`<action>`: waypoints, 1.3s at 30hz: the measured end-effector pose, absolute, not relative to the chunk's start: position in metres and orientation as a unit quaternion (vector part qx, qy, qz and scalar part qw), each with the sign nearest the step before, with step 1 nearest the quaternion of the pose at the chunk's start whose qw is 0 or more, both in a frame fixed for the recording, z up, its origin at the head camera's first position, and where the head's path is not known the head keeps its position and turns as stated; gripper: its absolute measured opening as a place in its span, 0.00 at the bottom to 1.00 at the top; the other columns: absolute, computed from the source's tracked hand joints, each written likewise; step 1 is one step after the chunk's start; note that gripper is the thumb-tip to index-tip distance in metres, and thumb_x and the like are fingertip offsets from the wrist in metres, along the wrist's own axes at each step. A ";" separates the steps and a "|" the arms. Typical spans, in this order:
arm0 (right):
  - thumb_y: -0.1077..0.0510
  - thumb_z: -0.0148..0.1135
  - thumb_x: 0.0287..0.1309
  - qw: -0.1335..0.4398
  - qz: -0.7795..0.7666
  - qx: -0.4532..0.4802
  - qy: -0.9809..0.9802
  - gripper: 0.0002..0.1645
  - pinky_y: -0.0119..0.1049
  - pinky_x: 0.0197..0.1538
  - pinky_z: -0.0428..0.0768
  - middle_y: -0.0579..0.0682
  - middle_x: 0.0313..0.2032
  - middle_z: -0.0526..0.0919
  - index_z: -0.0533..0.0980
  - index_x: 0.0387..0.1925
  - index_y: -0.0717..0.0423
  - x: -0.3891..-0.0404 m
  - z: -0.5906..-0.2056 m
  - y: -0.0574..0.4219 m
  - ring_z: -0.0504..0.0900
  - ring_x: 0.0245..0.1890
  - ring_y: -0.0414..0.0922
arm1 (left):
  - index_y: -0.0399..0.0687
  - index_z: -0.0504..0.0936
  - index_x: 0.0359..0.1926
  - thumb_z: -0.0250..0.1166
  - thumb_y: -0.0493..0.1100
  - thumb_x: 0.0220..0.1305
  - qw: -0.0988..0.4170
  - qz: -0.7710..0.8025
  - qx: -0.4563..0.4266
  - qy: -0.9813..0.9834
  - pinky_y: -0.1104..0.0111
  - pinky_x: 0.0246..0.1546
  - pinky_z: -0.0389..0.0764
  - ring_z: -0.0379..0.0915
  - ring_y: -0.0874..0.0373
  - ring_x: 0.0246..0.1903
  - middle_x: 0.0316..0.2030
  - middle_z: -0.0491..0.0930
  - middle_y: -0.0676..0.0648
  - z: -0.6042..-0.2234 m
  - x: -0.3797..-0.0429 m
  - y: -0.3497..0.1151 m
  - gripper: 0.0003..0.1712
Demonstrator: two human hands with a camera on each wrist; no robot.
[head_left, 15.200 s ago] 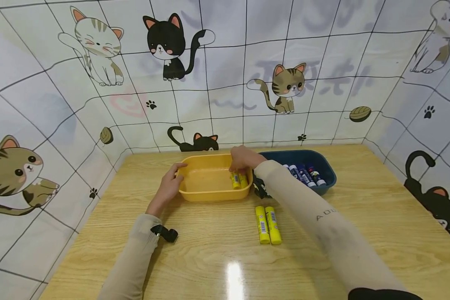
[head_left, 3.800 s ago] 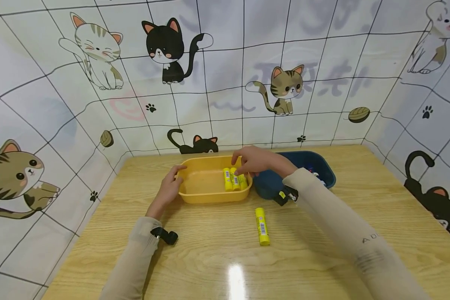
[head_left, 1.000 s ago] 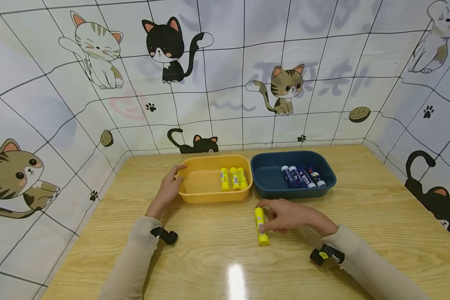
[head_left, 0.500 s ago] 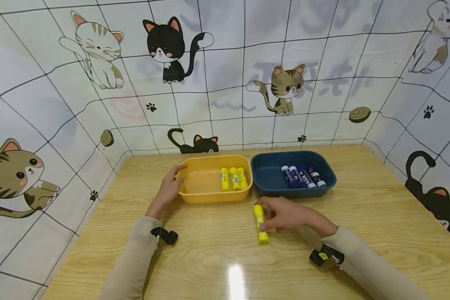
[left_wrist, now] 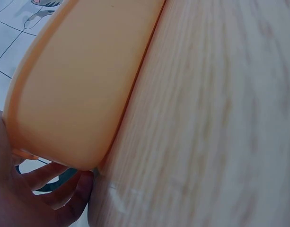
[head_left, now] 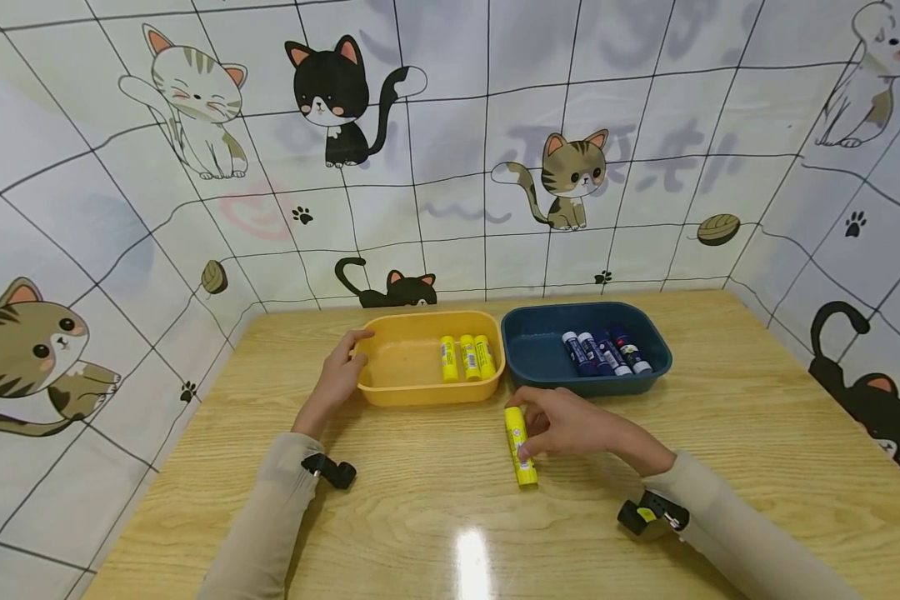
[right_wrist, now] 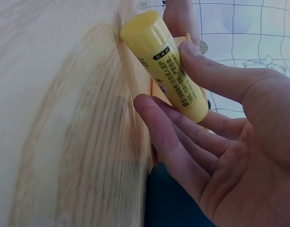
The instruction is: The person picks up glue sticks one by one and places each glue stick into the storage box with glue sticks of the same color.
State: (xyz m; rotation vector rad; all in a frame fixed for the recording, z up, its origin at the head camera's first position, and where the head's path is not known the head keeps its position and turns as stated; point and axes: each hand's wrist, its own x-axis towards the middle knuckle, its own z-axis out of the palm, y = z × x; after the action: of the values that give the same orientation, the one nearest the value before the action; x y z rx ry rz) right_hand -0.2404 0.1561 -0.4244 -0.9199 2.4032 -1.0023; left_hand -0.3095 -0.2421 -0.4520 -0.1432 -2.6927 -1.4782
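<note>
My left hand (head_left: 337,372) grips the left end of a yellow plastic bin (head_left: 420,396), its fingers at the end wall in the left wrist view. Inside the bin, toward its right end, lie three yellow glue sticks (head_left: 469,358). In front of the bins, my right hand (head_left: 573,422) pinches another yellow glue stick (head_left: 521,450) between thumb and fingers. The right wrist view shows this glue stick (right_wrist: 168,71) at a slant, with dark print on its side. Whether it touches the table is hard to tell.
Right beside the yellow bin stands a dark blue bin (head_left: 532,385). Several dark blue glue sticks with white ends (head_left: 603,354) lie in its right part. Both bins stand at the back of the wooden table (head_left: 412,500), close to the cat-patterned backdrop (head_left: 450,192).
Earlier, two glue sticks lay on the table; one moved into the yellow bin. The right hand came back from the bin to the remaining one, which has shifted slightly. The left hand stayed put.
</note>
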 end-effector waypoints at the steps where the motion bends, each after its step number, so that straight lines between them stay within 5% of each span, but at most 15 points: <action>1: 0.49 0.79 0.55 0.185 -0.357 -0.326 0.856 0.37 0.32 0.45 0.85 0.48 0.43 0.89 0.73 0.62 0.56 -0.240 -0.424 0.156 0.87 0.42 0.40 | 0.47 0.68 0.73 0.45 0.38 0.77 0.033 -0.478 -0.047 -0.876 0.41 0.72 0.63 0.56 0.36 0.74 0.77 0.60 0.37 -0.452 -0.309 -0.242 0.27; 39: 0.59 0.75 0.58 0.126 -0.425 -0.316 0.839 0.33 0.38 0.46 0.86 0.49 0.46 0.86 0.69 0.61 0.53 -0.238 -0.407 0.151 0.86 0.43 0.43 | 0.47 0.69 0.72 0.46 0.37 0.76 0.037 -0.485 -0.054 -0.872 0.42 0.76 0.56 0.53 0.37 0.76 0.77 0.62 0.38 -0.453 -0.311 -0.243 0.26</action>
State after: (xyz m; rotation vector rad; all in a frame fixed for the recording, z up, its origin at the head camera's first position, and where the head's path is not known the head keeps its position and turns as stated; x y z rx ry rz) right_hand -0.2381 0.1507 -0.4066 -0.9192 2.4444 -1.2371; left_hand -0.3108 -0.2429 -0.4533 -0.1653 -2.6773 -1.4872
